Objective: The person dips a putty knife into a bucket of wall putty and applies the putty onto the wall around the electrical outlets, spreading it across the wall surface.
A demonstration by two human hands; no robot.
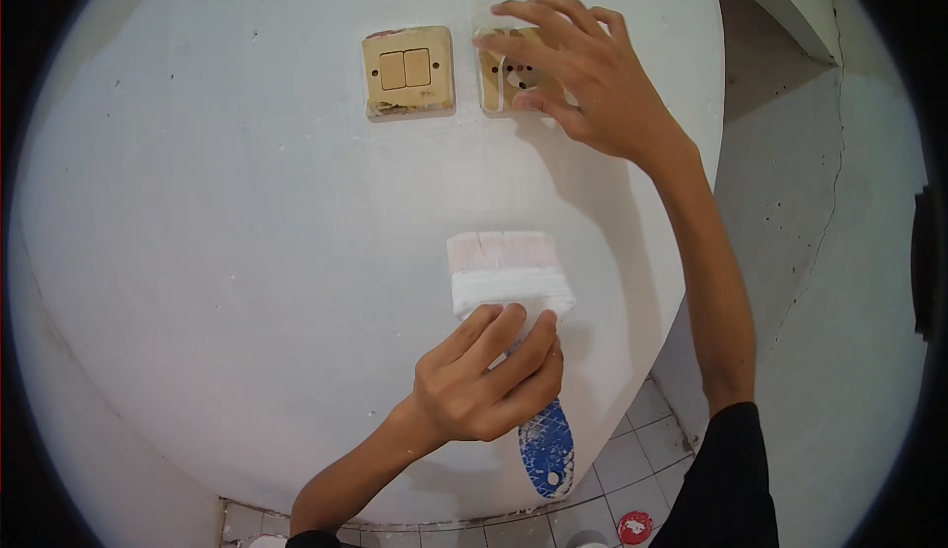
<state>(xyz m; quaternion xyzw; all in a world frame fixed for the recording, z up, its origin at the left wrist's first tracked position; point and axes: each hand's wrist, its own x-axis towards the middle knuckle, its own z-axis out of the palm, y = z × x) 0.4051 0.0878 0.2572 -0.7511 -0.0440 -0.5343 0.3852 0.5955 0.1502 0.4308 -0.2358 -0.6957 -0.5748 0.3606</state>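
My left hand (489, 381) grips a wide paintbrush by the neck, just below its paint-covered ferrule. The brush's bristles (503, 252) point up and look pinkish white. Below my fingers hangs its blue handle (546, 448), spattered with white paint and holed at the end. My right hand (585, 67) is spread over a yellowed wall socket (491, 92), hiding its right side. Thumb and fingers are apart there; whether the fingertips touch the plate I cannot tell. A white streak or strip runs down the socket's face. Left of it is a double light switch (407, 70) with stained edges.
The white wall (296, 252) carries small pits and bumps. To the right, past its edge, a recessed wall (792, 252) has a long crack. Grey floor tiles (622, 466) lie below, with a red round object (635, 527) smeared white.
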